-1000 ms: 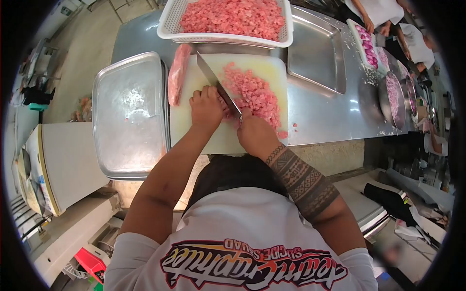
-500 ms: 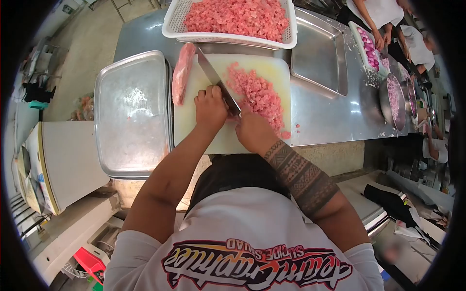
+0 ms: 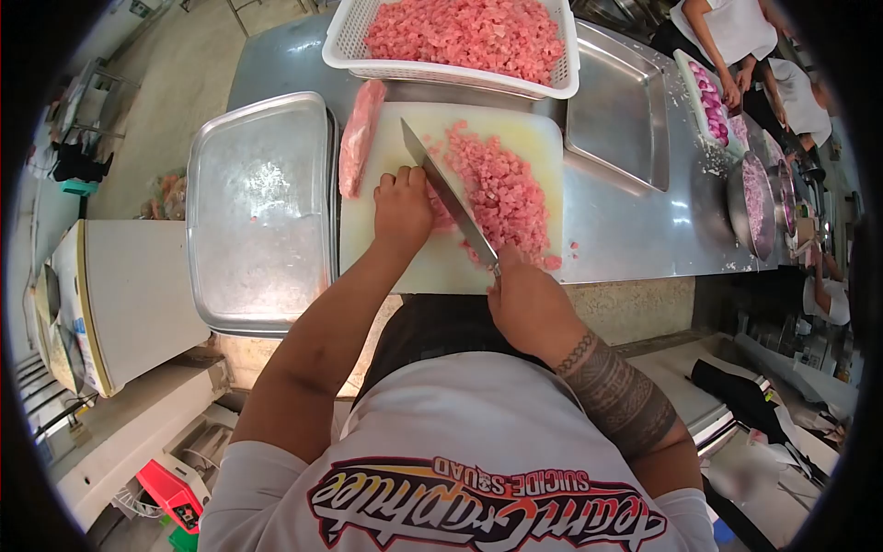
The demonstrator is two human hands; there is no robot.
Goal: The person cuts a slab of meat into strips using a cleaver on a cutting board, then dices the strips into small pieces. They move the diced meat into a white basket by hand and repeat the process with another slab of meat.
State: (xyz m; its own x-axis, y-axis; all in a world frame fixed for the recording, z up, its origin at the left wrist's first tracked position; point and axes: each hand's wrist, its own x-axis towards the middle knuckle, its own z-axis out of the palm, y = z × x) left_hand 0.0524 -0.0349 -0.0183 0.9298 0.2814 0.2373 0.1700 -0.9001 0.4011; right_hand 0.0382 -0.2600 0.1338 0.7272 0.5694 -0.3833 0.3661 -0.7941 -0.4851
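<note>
My right hand (image 3: 535,299) is closed around the handle of a kitchen knife (image 3: 448,195). Its long blade points away from me and to the left, across the white cutting board (image 3: 382,267). Just left of the blade, my left hand (image 3: 405,210) has its fingers curled down on a piece of raw meat (image 3: 442,217), mostly hidden by the hand and blade. Right of the knife lies a heap of diced pink meat (image 3: 506,193). A long uncut strip of meat (image 3: 361,138) rests along the board's left edge.
A white perforated basket (image 3: 451,72) full of diced meat stands beyond the board. An upturned-looking metal tray (image 3: 262,212) sits at left, a shallow metal pan (image 3: 616,101) at right. Farther right, co-workers' hands (image 3: 733,87) are near red onions (image 3: 710,106) and a metal bowl (image 3: 740,207).
My right hand has drawn the knife back toward me and to the right. My left hand stays curled at the meat. The whole view has shifted slightly.
</note>
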